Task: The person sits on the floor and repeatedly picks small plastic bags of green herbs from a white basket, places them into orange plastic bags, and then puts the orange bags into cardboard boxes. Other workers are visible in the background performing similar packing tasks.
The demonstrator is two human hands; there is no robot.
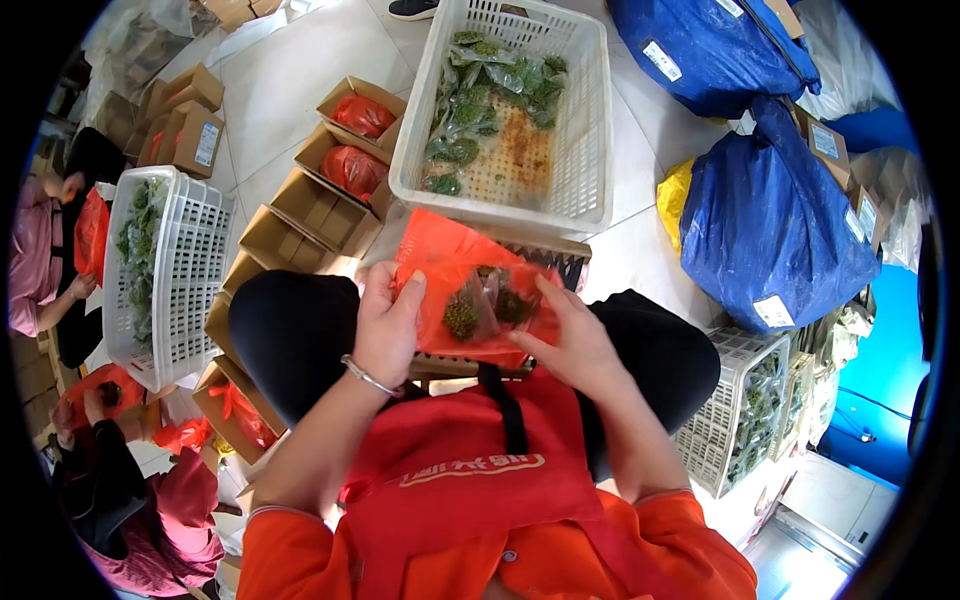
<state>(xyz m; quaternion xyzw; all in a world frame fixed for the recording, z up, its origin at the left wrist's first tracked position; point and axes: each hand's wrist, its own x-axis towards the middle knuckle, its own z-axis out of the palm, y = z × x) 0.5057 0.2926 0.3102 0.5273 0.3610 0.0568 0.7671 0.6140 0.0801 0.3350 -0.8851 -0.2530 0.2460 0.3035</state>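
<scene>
A thin red plastic bag is spread above my lap. My left hand pinches its left side between thumb and fingers. At the bag's right end, my right hand holds it with thumb and fingers spread around it, slightly blurred. Clear plastic packets of green plant clusters show at the bag, between my two hands. Beyond it stands a large white plastic crate with more bagged green clusters on its stained floor.
Open cardboard boxes line my left side, some holding filled red bags. Another white crate stands farther left, near two people handling red bags. Large blue sacks and a crate of packets stand at right.
</scene>
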